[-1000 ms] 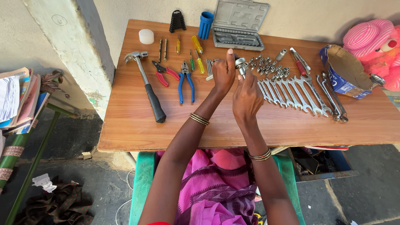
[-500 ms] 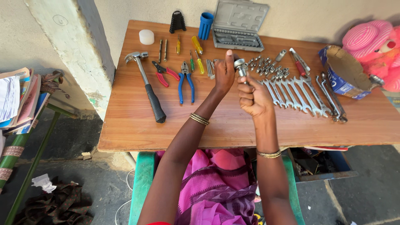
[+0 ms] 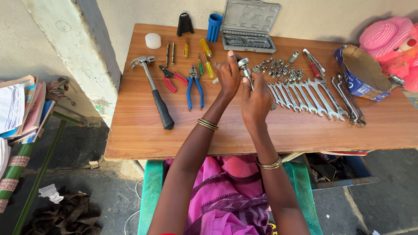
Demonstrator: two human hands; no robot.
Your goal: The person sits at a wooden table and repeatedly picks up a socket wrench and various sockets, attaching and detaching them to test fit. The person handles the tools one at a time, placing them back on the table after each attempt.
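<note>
1. Ratchet handle (image 3: 244, 68): bright metal, round knurled head uppermost, slim shank running down behind the right palm; raised above the tabletop (image 3: 130, 135), not resting on it.
2. Left hand (image 3: 228, 78): fingers curled beside the ratchet head, grip narrow, fingertips meeting the tool near its head; gold bangles on the wrist.
3. Right hand (image 3: 256, 103): back turned to the camera, grip closed around the shank just below the head; exact finger placement hidden by the hand itself.
4. Loose sockets (image 3: 281, 69): small, silvery, scattered just right of the grip and slightly beyond it.
5. Row of spanners (image 3: 305, 96): open-ended, polished, laid side by side on the tabletop immediately right of the right hand.
6. Blue-handled pliers (image 3: 194, 87) and red-handled cutters (image 3: 171, 77): flat on the tabletop left of the left hand.
7. Claw hammer (image 3: 154, 93): black rubber handle, steel head, farther left of the grip.
8. Yellow and green screwdrivers (image 3: 207, 58): beyond the left hand, toward the wall.
9. Grey socket case (image 3: 248, 26): lid open, beyond the grip at the far edge.
10. Blue tin (image 3: 361, 72): open, far right of the grip.
</note>
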